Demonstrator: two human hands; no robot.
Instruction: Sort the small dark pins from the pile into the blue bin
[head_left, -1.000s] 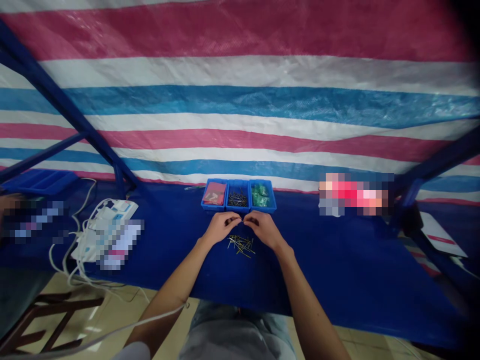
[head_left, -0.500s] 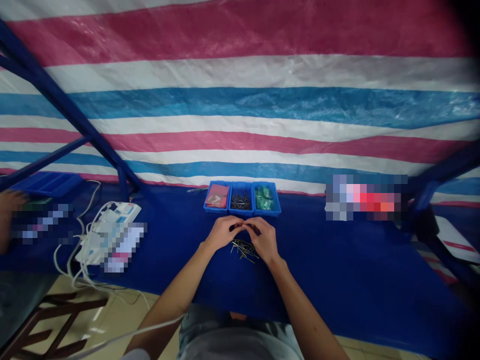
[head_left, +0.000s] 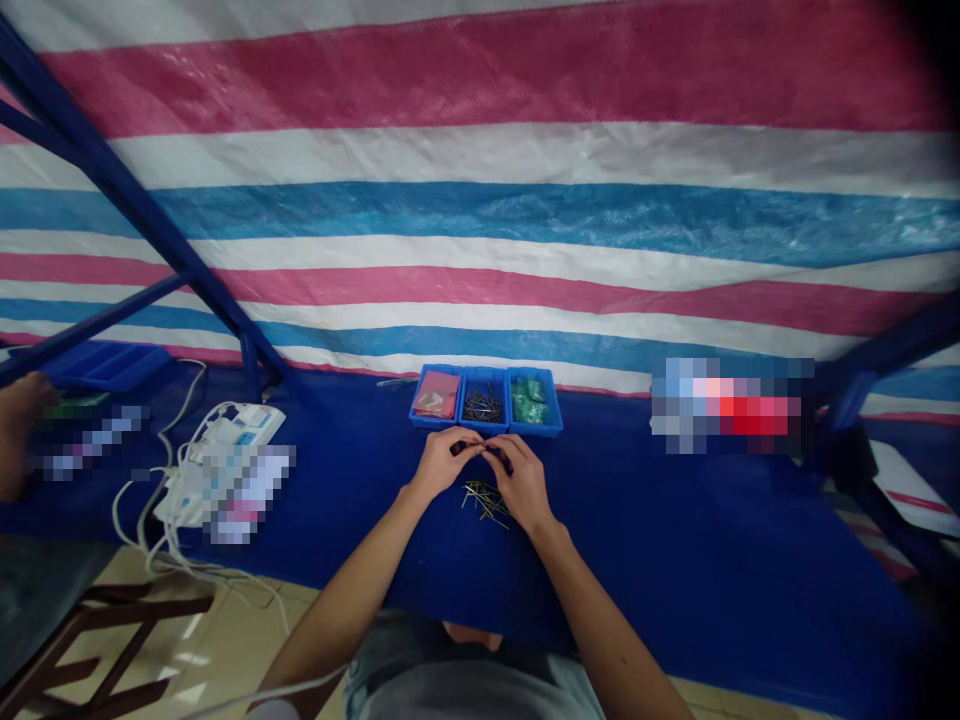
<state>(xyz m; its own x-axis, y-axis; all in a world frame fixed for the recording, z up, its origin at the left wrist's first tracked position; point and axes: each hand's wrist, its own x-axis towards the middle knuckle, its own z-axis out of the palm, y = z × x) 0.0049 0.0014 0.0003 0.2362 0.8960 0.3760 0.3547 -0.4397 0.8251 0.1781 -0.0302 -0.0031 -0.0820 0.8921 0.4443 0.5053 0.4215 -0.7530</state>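
Note:
My left hand (head_left: 444, 463) and my right hand (head_left: 519, 476) meet fingertip to fingertip over the blue table, each closed in a pinch. Whatever sits between the fingertips is too small to make out. Just below them lies a loose pile of thin, brass-coloured pins or screws (head_left: 486, 502). Beyond the hands stand three blue bins side by side. The left bin (head_left: 415, 412) holds pink and pale pieces. Dark, thin metal pieces (head_left: 484, 404) fill the middle bin. Green, shiny pieces (head_left: 531, 398) lie in the right bin.
At left, a white power strip (head_left: 255, 428) lies with tangled white cables (head_left: 166, 500). Farther left are a blue divided tray (head_left: 105, 365) and another person's hand (head_left: 19, 420). Blue metal frame bars (head_left: 187, 265) slant on both sides before a striped sheet (head_left: 480, 225).
My hands stay pinched together with slight finger movement. The view has shifted a little. At the left edge, the other person's hand has moved slightly.

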